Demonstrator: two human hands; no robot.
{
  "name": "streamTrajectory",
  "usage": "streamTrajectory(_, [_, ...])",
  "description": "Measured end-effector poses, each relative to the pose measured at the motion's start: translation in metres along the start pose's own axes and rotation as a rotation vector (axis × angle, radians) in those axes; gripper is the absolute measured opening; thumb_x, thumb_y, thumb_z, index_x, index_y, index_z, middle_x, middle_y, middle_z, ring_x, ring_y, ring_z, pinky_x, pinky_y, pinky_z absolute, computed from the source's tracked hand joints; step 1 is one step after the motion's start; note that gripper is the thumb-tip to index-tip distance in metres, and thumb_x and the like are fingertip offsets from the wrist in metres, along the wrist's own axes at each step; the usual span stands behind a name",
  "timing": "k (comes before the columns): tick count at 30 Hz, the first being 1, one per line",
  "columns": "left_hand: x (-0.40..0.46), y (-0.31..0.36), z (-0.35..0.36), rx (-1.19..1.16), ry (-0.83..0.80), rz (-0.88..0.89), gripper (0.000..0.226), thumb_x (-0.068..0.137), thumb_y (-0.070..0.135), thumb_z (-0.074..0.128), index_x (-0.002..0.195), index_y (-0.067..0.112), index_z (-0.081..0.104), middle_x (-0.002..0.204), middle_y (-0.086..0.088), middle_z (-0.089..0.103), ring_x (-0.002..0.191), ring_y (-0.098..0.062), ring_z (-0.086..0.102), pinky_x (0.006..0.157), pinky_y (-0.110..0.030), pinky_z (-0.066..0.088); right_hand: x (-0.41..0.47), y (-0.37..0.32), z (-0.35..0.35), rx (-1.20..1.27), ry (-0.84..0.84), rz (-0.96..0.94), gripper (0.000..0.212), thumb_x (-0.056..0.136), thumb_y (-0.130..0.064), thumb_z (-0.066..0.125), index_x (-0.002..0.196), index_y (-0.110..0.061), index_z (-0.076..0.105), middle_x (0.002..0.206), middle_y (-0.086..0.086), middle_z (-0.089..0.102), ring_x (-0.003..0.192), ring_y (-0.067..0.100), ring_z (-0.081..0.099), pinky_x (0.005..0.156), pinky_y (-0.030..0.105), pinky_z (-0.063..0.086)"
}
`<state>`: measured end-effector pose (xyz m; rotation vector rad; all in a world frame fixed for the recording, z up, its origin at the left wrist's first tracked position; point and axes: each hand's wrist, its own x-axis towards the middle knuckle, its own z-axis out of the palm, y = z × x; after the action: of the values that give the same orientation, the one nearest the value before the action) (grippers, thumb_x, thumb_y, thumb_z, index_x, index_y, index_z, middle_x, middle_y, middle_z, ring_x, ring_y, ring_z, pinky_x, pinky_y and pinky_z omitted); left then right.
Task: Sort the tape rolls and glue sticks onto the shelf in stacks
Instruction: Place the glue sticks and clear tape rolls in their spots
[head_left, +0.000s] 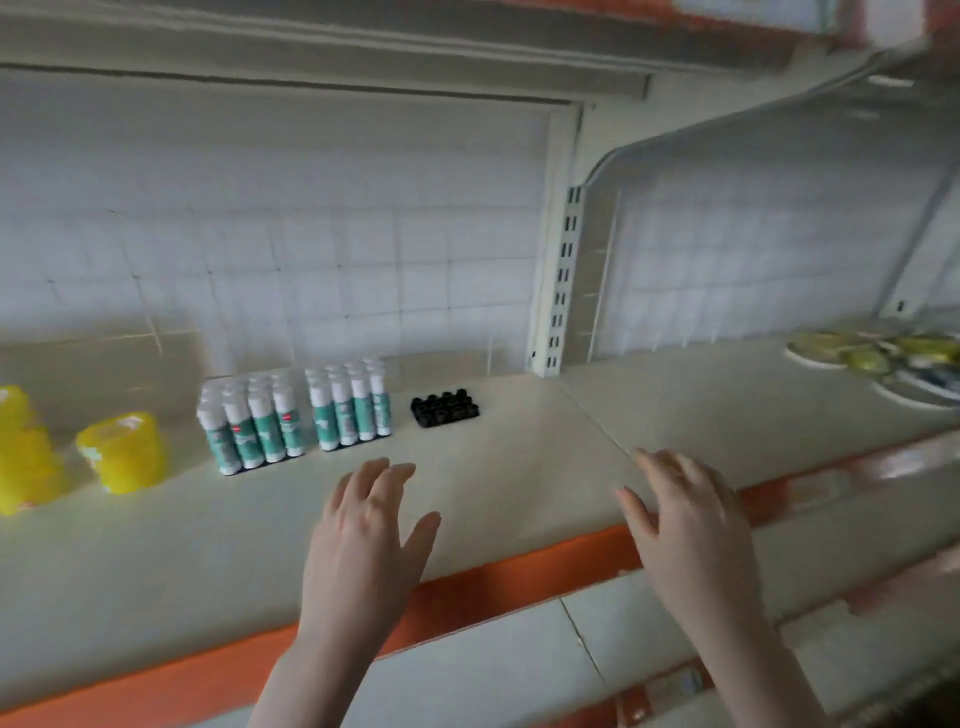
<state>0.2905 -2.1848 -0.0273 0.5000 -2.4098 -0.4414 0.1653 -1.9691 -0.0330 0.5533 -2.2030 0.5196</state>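
Hands reach forward over the cream shelf (519, 467), palms down, both bare and holding nothing. Left hand (363, 540) has its fingers spread and relaxed, thumb out to the right, hovering above the shelf's front part; whether it touches the shelf cannot be told. Right hand (691, 525) is likewise loosely spread, fingers slightly bent, above the orange front edge (519, 577).

Two blocks of glue sticks stand beyond and left of the left hand: the left block of glue sticks (252, 423) and the right block of glue sticks (350, 405), close side by side. Every stick stands upright, long axis vertical, white cap up, teal label facing forward. A black tray (444, 409) lies flat just right of them.

Yellow tape rolls sit further left, well apart from both hands: one tape stack (124, 452) resting on its flat side, hole upward, and a taller tape stack (23, 452) at the frame's left edge.

Blurred yellowish rolls (878, 358) lie on the neighbouring shelf, far right
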Motion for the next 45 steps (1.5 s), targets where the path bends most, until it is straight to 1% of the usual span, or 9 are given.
streamTrajectory(9, [0.042, 0.157, 0.105, -0.085, -0.077, 0.161, 0.047, 0.079, 0.031, 0.071, 0.121, 0.016, 0.059, 0.126, -0.006, 0.055, 0.12, -0.027, 0.047, 0.094, -0.039, 0.042, 0.02, 0.176, -0.015, -0.095, -0.013, 0.149, 0.032, 0.071, -0.016, 0.079, 0.099, -0.005, 0.068, 0.091, 0.014, 0.066, 0.082, 0.036, 0.064, 0.07, 0.042, 0.052])
streamTrajectory(16, [0.096, 0.239, 0.187, -0.135, -0.108, 0.214, 0.048, 0.08, 0.034, 0.068, 0.123, 0.017, 0.057, 0.129, -0.003, 0.053, 0.123, -0.024, 0.044, 0.096, -0.037, 0.04, 0.052, 0.288, 0.007, -0.19, -0.043, 0.29, 0.028, 0.071, -0.014, 0.077, 0.097, -0.007, 0.068, 0.089, 0.011, 0.066, 0.08, 0.034, 0.063, 0.068, 0.041, 0.052])
streamTrajectory(22, [0.134, 0.306, 0.235, -0.133, -0.148, 0.219, 0.048, 0.079, 0.033, 0.07, 0.122, 0.018, 0.058, 0.129, -0.002, 0.054, 0.122, -0.023, 0.045, 0.096, -0.038, 0.04, 0.09, 0.376, 0.007, -0.16, 0.025, 0.337, 0.023, 0.075, -0.011, 0.073, 0.097, -0.005, 0.068, 0.089, 0.012, 0.065, 0.08, 0.034, 0.062, 0.071, 0.042, 0.051])
streamTrajectory(28, [0.149, 0.378, 0.288, -0.091, -0.138, 0.173, 0.047, 0.078, 0.033, 0.07, 0.121, 0.017, 0.059, 0.128, -0.003, 0.055, 0.121, -0.025, 0.047, 0.095, -0.039, 0.041, 0.12, 0.48, 0.014, -0.084, 0.082, 0.28, 0.026, 0.077, -0.007, 0.072, 0.103, -0.003, 0.068, 0.094, 0.014, 0.065, 0.085, 0.035, 0.062, 0.073, 0.043, 0.052])
streamTrajectory(34, [0.146, 0.479, 0.353, -0.086, -0.082, 0.057, 0.045, 0.078, 0.031, 0.072, 0.118, 0.014, 0.061, 0.125, -0.006, 0.057, 0.116, -0.029, 0.051, 0.092, -0.039, 0.042, 0.164, 0.596, 0.023, 0.014, 0.012, 0.127, 0.021, 0.08, -0.009, 0.068, 0.1, -0.003, 0.069, 0.095, 0.013, 0.066, 0.084, 0.034, 0.063, 0.071, 0.042, 0.052])
streamTrajectory(36, [0.146, 0.511, 0.368, -0.085, -0.078, 0.036, 0.045, 0.08, 0.04, 0.066, 0.117, 0.014, 0.061, 0.123, -0.006, 0.058, 0.114, -0.028, 0.053, 0.091, -0.037, 0.043, 0.178, 0.626, 0.023, 0.051, -0.02, 0.079, 0.021, 0.082, -0.01, 0.066, 0.101, -0.003, 0.069, 0.095, 0.012, 0.066, 0.083, 0.032, 0.063, 0.068, 0.04, 0.053])
streamTrajectory(38, [0.149, 0.537, 0.378, -0.07, -0.061, 0.036, 0.054, 0.077, 0.053, 0.05, 0.113, 0.014, 0.063, 0.118, -0.006, 0.061, 0.108, -0.029, 0.056, 0.088, -0.036, 0.045, 0.191, 0.65, 0.025, 0.066, -0.016, 0.05, 0.02, 0.081, -0.008, 0.068, 0.099, -0.002, 0.07, 0.093, 0.012, 0.067, 0.079, 0.032, 0.063, 0.066, 0.037, 0.051])
streamTrajectory(40, [0.153, 0.555, 0.387, -0.049, -0.059, 0.024, 0.059, 0.075, 0.056, 0.043, 0.113, 0.015, 0.063, 0.119, -0.005, 0.06, 0.108, -0.028, 0.056, 0.088, -0.035, 0.044, 0.203, 0.67, 0.029, 0.074, -0.015, 0.021, 0.019, 0.079, -0.007, 0.069, 0.097, -0.001, 0.07, 0.09, 0.014, 0.067, 0.077, 0.034, 0.063, 0.066, 0.037, 0.05])
streamTrajectory(45, [0.17, 0.583, 0.405, -0.039, -0.085, 0.024, 0.044, 0.082, 0.04, 0.063, 0.12, 0.019, 0.059, 0.131, 0.001, 0.053, 0.121, -0.022, 0.047, 0.096, -0.031, 0.038, 0.218, 0.698, 0.044, 0.104, -0.041, 0.008, 0.02, 0.081, -0.009, 0.066, 0.099, -0.001, 0.07, 0.09, 0.014, 0.068, 0.077, 0.034, 0.064, 0.064, 0.037, 0.052])
